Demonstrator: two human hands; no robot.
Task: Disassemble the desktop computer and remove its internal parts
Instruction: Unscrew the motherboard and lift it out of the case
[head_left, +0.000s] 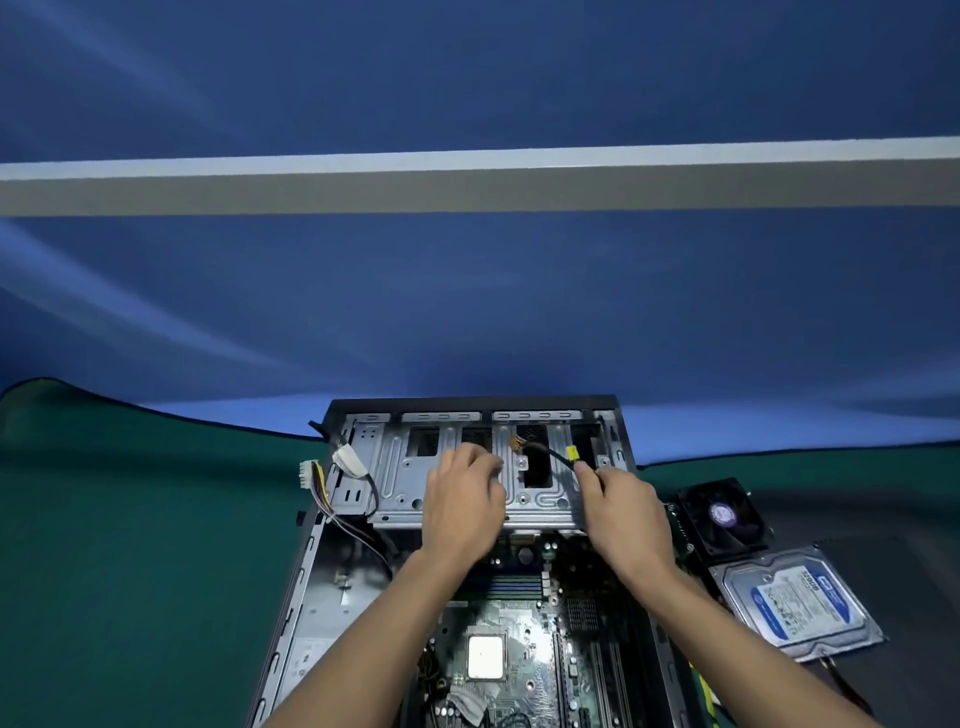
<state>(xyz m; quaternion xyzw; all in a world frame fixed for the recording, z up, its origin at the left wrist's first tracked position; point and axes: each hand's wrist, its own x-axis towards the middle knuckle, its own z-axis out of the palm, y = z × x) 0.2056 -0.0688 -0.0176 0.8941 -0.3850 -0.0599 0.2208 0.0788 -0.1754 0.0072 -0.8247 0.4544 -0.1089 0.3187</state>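
The open desktop case (306, 566) lies on a green mat, its motherboard (519, 629) with a bare CPU (485, 657) exposed below a grey metal drive cage (395, 467). My left hand (462, 504) rests on the cage, fingers curled near a slot; what they touch is hidden. My right hand (623, 512) pinches a black cable (553, 457) with a yellow connector (571, 453) that runs out of a cage opening.
A bundle of power wires with white plugs (337, 467) hangs over the case's left side. To the right of the case lie a black fan (724, 517) and a hard drive (795, 603) with a blue label. A blue wall stands close behind.
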